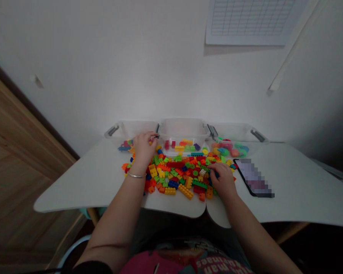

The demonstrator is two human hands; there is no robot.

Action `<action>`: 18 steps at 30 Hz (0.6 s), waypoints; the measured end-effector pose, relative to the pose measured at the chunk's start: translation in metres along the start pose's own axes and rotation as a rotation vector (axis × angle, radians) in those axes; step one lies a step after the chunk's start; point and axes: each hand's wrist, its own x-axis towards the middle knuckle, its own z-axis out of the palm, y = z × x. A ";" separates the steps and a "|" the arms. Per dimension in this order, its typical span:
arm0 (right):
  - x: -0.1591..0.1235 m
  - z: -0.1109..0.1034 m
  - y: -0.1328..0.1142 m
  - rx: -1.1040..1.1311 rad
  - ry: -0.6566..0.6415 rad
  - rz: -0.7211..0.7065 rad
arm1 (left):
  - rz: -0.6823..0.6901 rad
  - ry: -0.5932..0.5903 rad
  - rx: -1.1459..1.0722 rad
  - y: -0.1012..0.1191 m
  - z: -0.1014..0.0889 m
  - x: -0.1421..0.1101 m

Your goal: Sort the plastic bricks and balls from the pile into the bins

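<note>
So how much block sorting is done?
Some looks done: the three clear bins hold some pieces. The left hand is by the left bin, but I can't tell if it holds a piece. The right hand is at the block pile. A lot looks left: that pile is big.

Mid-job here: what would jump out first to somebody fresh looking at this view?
Most likely the bright heap of toy building bricks spread across the middle of the white table, with the right hand over its right side. Behind it, three clear plastic bins stand in a row along the wall, and a smartphone lies right of the heap.
</note>
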 end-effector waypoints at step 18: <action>-0.001 -0.002 -0.001 0.010 -0.029 0.022 | 0.459 -0.571 0.173 0.073 0.024 -0.070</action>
